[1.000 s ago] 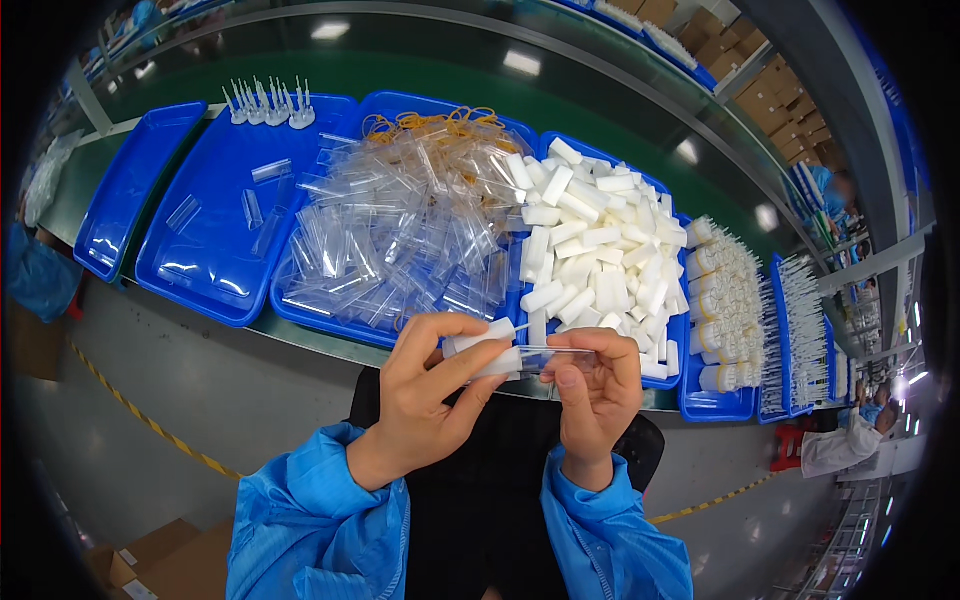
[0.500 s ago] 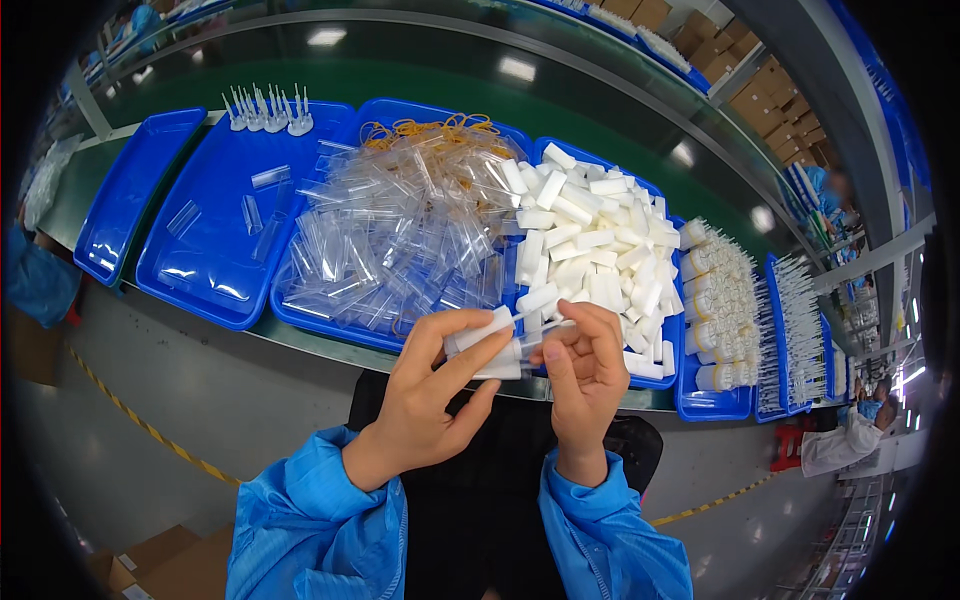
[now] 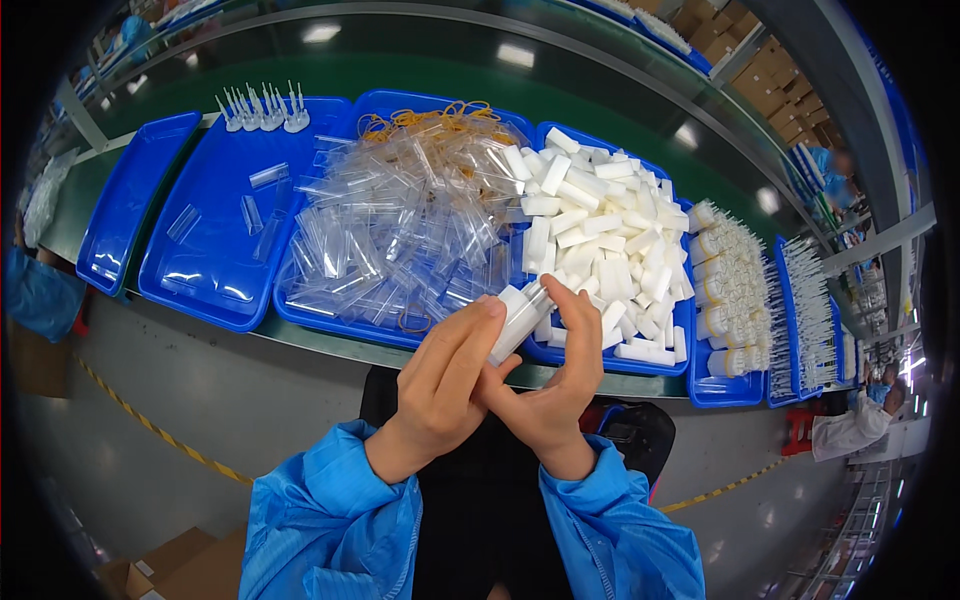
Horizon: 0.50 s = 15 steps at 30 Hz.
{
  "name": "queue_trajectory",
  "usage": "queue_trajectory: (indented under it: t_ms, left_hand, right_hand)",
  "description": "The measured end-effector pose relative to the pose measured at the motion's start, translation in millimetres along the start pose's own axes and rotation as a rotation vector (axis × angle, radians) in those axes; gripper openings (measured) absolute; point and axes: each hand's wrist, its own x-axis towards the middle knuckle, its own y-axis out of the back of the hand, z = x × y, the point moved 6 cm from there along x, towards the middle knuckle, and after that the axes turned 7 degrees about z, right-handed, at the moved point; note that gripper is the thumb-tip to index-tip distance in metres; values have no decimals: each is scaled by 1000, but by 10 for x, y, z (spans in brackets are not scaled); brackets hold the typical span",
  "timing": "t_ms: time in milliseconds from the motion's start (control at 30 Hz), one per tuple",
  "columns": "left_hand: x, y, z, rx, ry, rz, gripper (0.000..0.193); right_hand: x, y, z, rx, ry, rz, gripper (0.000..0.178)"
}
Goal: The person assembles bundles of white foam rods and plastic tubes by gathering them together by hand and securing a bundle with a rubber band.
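Observation:
In front of my chest, both hands work on a white foam-like block (image 3: 514, 330) held at a slant, with a clear plastic sleeve (image 3: 541, 296) at its upper end. My left hand (image 3: 440, 375) is closed round the block from the left. My right hand (image 3: 555, 390) grips from the right, its index finger on the sleeve end and its thumb near the lower end. How far the sleeve covers the block is hidden by fingers. Just beyond lie a blue tray of clear plastic sleeves (image 3: 370, 240) and a tray heaped with white blocks (image 3: 600, 225).
Orange rubber bands (image 3: 440, 122) lie atop the sleeves. A blue tray (image 3: 205, 270) at left bears a few sleeves and several white spiked pieces (image 3: 262, 112). White jar-like parts (image 3: 735, 300) and rows of thin white pieces (image 3: 808, 315) stand at right. The table's edge (image 3: 330, 350) runs before me.
My right hand has turned and closed in on the block, its thumb passing underneath. The block and sleeve have tilted more upright. The view has shifted slightly.

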Motion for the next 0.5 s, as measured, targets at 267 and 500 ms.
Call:
queue_trajectory:
  t_ms: [267,500]
  left_hand:
    - [-17,66,-71,13,12,30,64]
    - [-19,323,-241,18,136,85,57]
  right_hand:
    - [-11,-38,-99,-121,31,24,68]
    - [202,-163,76,274,-36,-143,60]
